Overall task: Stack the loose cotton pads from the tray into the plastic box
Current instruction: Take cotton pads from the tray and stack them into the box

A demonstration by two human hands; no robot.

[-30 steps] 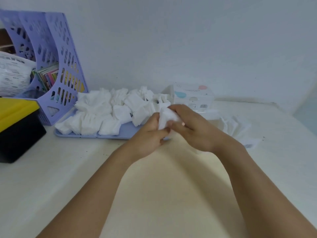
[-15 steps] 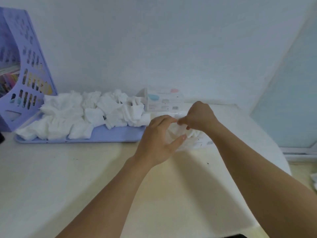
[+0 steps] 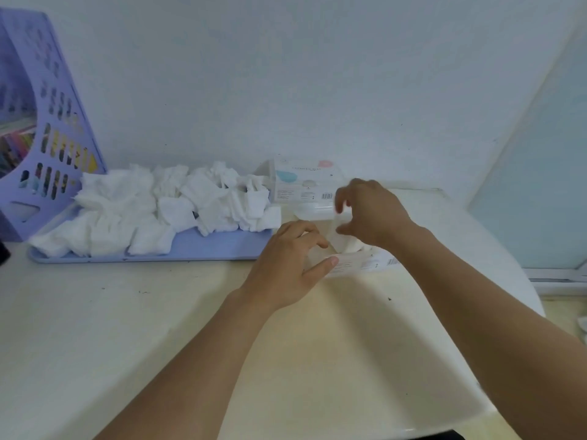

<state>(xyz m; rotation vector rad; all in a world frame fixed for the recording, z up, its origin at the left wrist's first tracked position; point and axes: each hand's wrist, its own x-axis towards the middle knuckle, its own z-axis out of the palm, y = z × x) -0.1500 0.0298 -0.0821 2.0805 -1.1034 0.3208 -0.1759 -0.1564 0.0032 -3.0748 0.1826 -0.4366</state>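
- Far left, at the bench's back-left corner: purple file rack (image 3: 47, 128) w/ coloured folders inside, standing just beside the tray's left end.
- Blue tray (image 3: 203, 246) lies along the bench's back edge, long axis left-right. Loose cotton pads (image 3: 152, 211) heaped over most of it; front-right strip of tray bare.
- Left hand (image 3: 286, 265) sits just right of the tray's right end, fingers curled, thumb tip touching the near-left wall of the clear plastic box (image 3: 359, 262). Looks like it's steadying the box; can't tell if the fingers actually clamp it.
- Plastic box stands mid-bench between the two hands, some white pads (image 3: 349, 244) already inside, partly hidden by the right hand.
- Behind it, near the back edge: printed pad carton (image 3: 305, 182) w/ barcode, plus what looks like a clear lid in front of it; blurred.
- Right hand (image 3: 371, 214) hovers over the box opening, fingers curled w/ thumb and forefinger apart. Blurred, so can't tell if it holds a pad.
- Key relation: next pads lie left of both hands; left hand is nearer the heap, right hand is directly above the box. Judgement: reach goes left along the tray's long axis, then back right to the box.
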